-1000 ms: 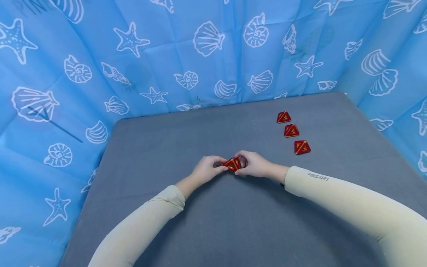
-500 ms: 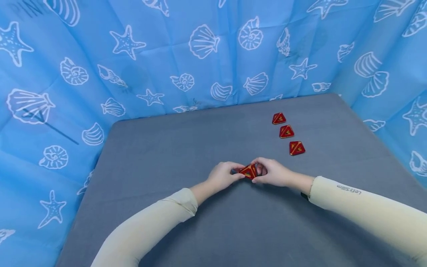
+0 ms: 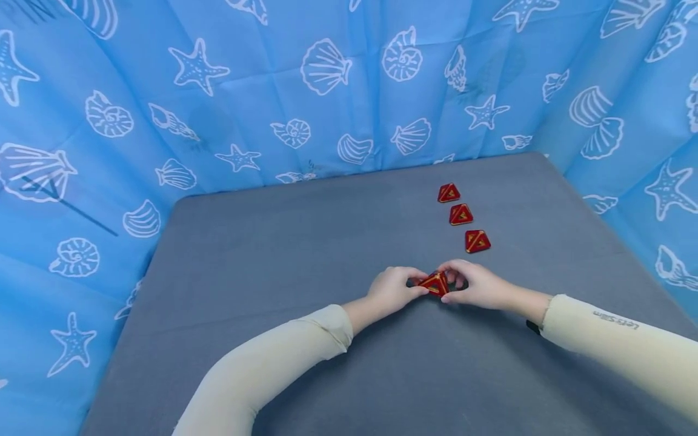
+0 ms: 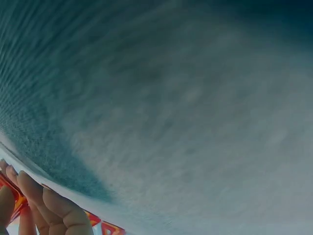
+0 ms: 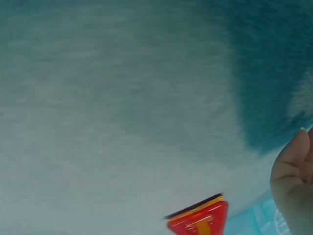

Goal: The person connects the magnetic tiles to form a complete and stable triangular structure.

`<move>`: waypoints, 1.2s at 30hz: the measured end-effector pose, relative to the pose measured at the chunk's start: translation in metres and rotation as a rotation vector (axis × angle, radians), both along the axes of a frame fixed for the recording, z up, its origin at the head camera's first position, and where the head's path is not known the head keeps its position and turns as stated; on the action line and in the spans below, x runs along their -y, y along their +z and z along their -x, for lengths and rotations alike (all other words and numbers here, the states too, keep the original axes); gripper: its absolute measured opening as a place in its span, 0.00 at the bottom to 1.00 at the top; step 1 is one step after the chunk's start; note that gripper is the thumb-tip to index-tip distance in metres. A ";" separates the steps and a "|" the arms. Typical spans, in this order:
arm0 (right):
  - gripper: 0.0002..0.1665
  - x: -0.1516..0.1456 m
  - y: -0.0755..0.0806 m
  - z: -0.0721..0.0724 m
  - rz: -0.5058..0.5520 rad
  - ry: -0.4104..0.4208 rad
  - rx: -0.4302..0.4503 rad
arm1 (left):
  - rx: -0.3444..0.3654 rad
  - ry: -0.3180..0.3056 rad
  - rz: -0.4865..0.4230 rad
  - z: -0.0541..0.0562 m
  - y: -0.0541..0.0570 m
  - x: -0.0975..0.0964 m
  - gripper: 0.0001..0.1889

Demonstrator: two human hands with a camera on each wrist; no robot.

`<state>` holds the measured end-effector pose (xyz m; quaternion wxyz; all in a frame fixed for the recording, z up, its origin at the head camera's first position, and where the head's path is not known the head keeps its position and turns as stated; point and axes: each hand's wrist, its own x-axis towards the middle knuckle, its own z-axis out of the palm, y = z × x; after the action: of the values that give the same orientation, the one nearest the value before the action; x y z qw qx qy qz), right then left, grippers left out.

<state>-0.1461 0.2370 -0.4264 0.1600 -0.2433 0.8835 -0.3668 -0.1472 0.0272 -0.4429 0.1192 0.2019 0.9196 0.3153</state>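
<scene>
Both hands hold one red piece with gold lines (image 3: pixel 434 284), a faceted, pyramid-like shape, just above the grey table. My left hand (image 3: pixel 394 292) pinches its left corner between thumb and fingers. On the other side my right hand (image 3: pixel 481 287) grips it with thumb and curled fingers. Part of the piece shows between the fingers in the left wrist view, at the lower left corner. In the right wrist view only part of the right hand (image 5: pixel 293 176) appears at the edge, and what it holds is out of sight there.
Three red and gold flat, four-sided pieces lie in a slanting row beyond the right hand: a near one (image 3: pixel 477 241), a middle one (image 3: pixel 461 214) and a far one (image 3: pixel 448 192). A blue curtain with white shells (image 3: pixel 327 66) stands behind the grey table (image 3: pixel 283 242).
Both hands have moved to the right in view with the red piece still between them. The view has shifted slightly, so the three lying pieces appear a little further left.
</scene>
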 end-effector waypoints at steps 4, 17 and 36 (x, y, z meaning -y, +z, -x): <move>0.29 -0.010 0.000 -0.001 -0.022 -0.014 -0.007 | -0.017 -0.025 0.083 0.004 0.004 -0.013 0.16; 0.30 -0.046 0.000 -0.006 -0.057 -0.082 0.009 | 0.059 -0.041 0.141 0.012 0.002 -0.060 0.16; 0.29 -0.070 -0.005 -0.016 -0.185 -0.281 0.046 | -0.010 -0.119 0.267 0.032 -0.004 -0.108 0.14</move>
<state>-0.1301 0.3067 -0.4310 0.1490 -0.0932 0.9350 -0.3080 -0.1795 0.1356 -0.4464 0.1587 0.2399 0.9403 0.1818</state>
